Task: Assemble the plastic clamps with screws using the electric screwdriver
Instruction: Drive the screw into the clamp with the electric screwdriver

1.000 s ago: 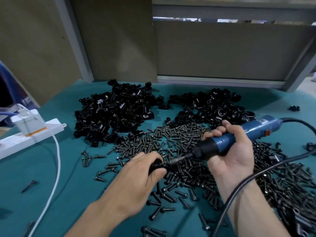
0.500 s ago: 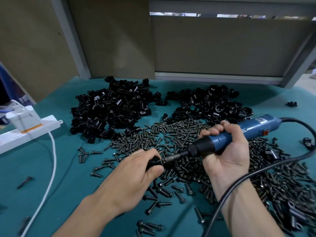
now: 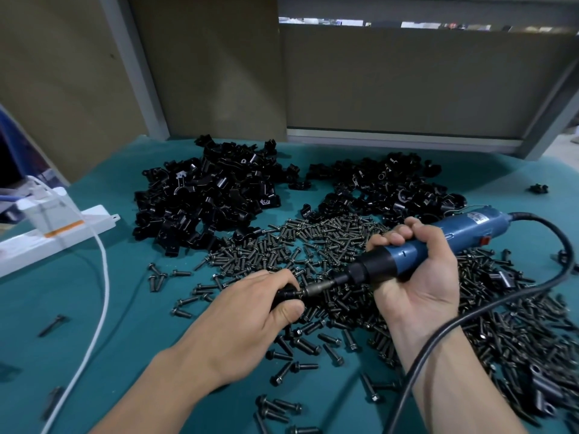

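Observation:
My left hand (image 3: 250, 311) grips a small black plastic clamp (image 3: 286, 294), mostly hidden under its fingers and thumb. My right hand (image 3: 416, 277) holds the blue electric screwdriver (image 3: 438, 245) almost level, its metal bit (image 3: 319, 288) pressed into the clamp. Two heaps of black clamps (image 3: 206, 198) (image 3: 391, 189) lie at the back of the teal table (image 3: 125, 308). A wide spread of dark screws (image 3: 297, 245) covers the middle and right of the table, under and around both hands.
The screwdriver's black cable (image 3: 488, 311) loops from its rear across my right forearm. A white power strip (image 3: 53, 236) with a white cord (image 3: 100, 308) lies at the left. Stray screws and clamps (image 3: 538, 187) lie scattered. Brown panels and a grey frame close the back.
Both hands hold the same grip on clamp and screwdriver; they have shifted slightly together in the view as the head moved. Nothing was picked up or let go.

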A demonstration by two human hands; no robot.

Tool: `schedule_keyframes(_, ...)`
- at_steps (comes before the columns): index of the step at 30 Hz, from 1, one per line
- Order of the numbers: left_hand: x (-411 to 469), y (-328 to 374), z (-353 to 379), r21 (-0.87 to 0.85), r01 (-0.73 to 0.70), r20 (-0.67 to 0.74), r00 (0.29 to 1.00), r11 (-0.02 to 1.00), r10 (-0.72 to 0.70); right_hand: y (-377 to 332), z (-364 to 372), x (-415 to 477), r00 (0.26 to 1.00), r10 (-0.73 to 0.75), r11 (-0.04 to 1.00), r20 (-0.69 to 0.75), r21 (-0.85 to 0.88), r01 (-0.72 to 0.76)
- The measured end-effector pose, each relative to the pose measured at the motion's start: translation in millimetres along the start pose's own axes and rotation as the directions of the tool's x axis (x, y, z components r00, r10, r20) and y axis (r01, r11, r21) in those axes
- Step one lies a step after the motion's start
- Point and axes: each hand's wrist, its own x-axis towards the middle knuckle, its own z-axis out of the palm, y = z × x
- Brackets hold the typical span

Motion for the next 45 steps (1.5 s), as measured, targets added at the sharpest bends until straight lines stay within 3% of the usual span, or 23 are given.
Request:
schedule_keyframes(10,-4,7,0,-0.016,0.069,-0.034,0.997,0.997,-0.07,5,5,-7,0.997,-0.063,0.998,-0.036,-0.012,0.063)
schedule_keyframes(19,-7,13,0,-0.032,0.095,-0.042,0.994,0.995,-0.096,2,8,-10,0.998,-0.065,0.997,0.025,-0.043,0.066)
schedule_keyframes(29,-7,7,2,-0.137,0.07,-0.04,0.996,0.988,-0.076,1,8,-10,0.989,-0.041,0.999,0.14,-0.025,0.045)
schedule_keyframes(35,-3,7,-3,-0.206,0.068,-0.056,0.995,0.976,-0.081,0,6,-6,0.99,-0.005,1.0,0.139,-0.007,0.006)
schedule_keyframes(37,-1,8,-4,-0.356,0.112,-0.037,0.99,0.928,-0.133,-1,5,-6,0.986,0.011,1.0,0.165,-0.002,-0.011)
schedule_keyframes(40,3,10,-9,-0.631,0.271,0.068,0.953,0.727,-0.296,0,4,-6,0.973,0.03,0.999,0.228,-0.043,-0.021)
schedule_keyframes(45,-1,10,-12,-0.613,0.292,0.035,0.938,0.734,-0.344,1,3,-6,0.966,0.056,0.997,0.251,-0.056,-0.043)
